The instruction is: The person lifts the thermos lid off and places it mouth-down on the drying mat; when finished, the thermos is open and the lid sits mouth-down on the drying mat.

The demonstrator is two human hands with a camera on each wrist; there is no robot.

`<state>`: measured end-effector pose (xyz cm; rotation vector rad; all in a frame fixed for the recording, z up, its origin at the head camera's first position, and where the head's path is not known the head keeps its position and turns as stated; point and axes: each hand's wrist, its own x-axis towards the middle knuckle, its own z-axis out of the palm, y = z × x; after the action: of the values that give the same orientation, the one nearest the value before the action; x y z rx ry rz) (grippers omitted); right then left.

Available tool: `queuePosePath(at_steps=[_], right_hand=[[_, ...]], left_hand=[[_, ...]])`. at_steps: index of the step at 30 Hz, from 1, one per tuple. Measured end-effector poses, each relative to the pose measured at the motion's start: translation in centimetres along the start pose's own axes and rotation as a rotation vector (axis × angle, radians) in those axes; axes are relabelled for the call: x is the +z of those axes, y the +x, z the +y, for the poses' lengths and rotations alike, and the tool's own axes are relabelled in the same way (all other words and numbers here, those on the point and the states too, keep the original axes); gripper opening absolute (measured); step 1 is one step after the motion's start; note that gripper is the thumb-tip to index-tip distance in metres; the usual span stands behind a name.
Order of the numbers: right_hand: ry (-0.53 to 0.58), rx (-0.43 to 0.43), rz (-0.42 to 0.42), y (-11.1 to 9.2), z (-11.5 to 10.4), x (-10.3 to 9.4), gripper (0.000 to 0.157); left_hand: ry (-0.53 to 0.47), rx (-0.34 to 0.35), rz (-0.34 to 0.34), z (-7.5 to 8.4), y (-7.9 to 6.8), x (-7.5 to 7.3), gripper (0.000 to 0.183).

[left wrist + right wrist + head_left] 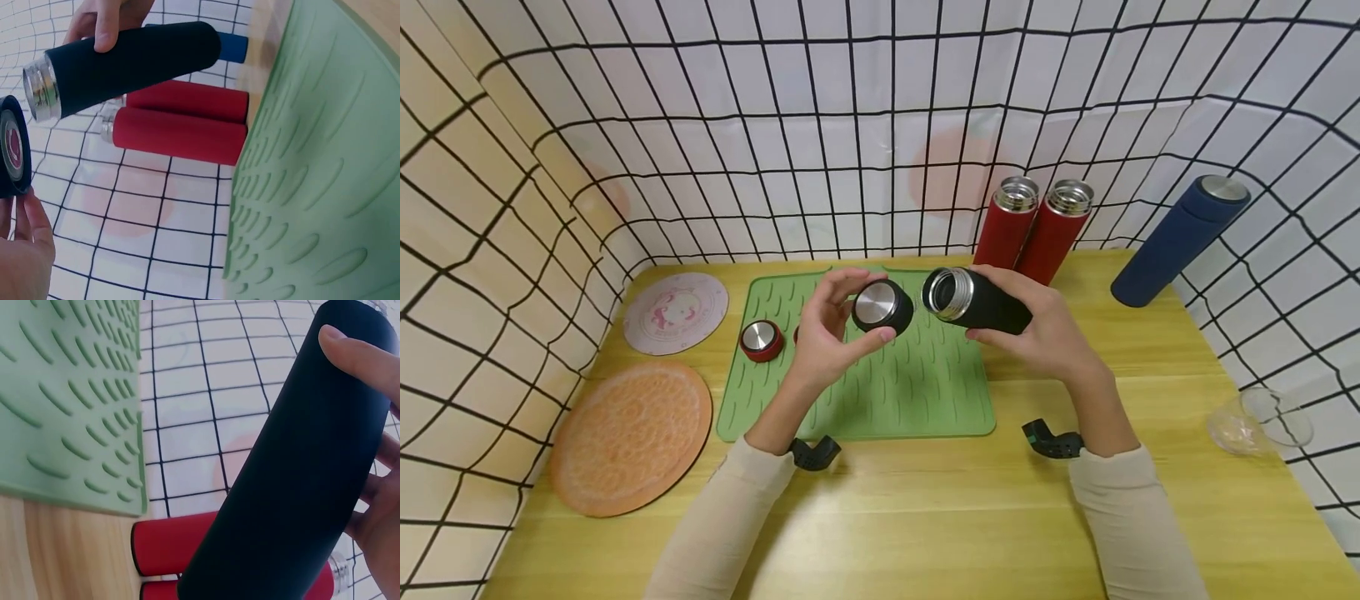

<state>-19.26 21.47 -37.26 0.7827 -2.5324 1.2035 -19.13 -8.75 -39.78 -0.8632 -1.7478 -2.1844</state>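
Note:
My left hand (pixel 831 329) pinches a black thermos lid (pixel 895 308) with a silver top between thumb and fingers, above the green mat. To its right, my right hand (pixel 1037 321) grips a black thermos (pixel 992 304), tilted with its uncovered steel mouth (pixel 951 293) facing the lid. Lid and mouth are apart, with a small gap between them. The left wrist view shows the ringed inner side of the lid (pixel 14 147) turned to the thermos (pixel 131 65). A red lid (pixel 762 340) lies on the mat; another is mostly hidden behind my left hand.
Two red thermoses (pixel 1007 221) without lids stand behind my right hand. A lidded blue thermos (pixel 1180 237) stands at the back right, a clear glass (pixel 1258 421) at the right edge. Under my hands lies the green mat (pixel 917 400). Two round mats (pixel 632 437) lie left; black grid surrounds the table.

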Motion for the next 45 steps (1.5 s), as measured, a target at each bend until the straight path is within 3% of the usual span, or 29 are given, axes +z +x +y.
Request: queuePosePath(at_steps=[8, 13, 18, 32, 37, 45], right_hand=[[0.029, 0.012, 0.055, -0.1, 0.5, -1.5, 0.086], [0.032, 0.049, 0.108, -0.3, 1.0, -2.7, 0.09], [0.041, 0.018, 0.206, -0.5, 2.0, -3.9, 0.089], [0.113, 0.208, 0.474, -1.6, 4.4, -6.8, 0.079], [0.12, 0.254, 0.577, -1.7, 5.5, -7.0, 0.076], [0.237, 0.289, 0.687, -1.5, 8.0, -6.7, 0.072]], left_hand=[[0.131, -0.045, 0.026, -0.1, 0.1, -0.7, 0.065], [0.278, -0.117, 0.046, 0.0, 0.1, -1.1, 0.066], [0.39, -0.184, 0.046, -0.1, 0.4, -1.3, 0.069], [0.554, -0.238, -0.031, -1.8, 0.1, -2.1, 0.071], [0.598, -0.262, -0.073, -2.4, -0.3, -2.1, 0.073], [0.634, -0.332, -0.097, -2.8, -1.3, -2.3, 0.07]])
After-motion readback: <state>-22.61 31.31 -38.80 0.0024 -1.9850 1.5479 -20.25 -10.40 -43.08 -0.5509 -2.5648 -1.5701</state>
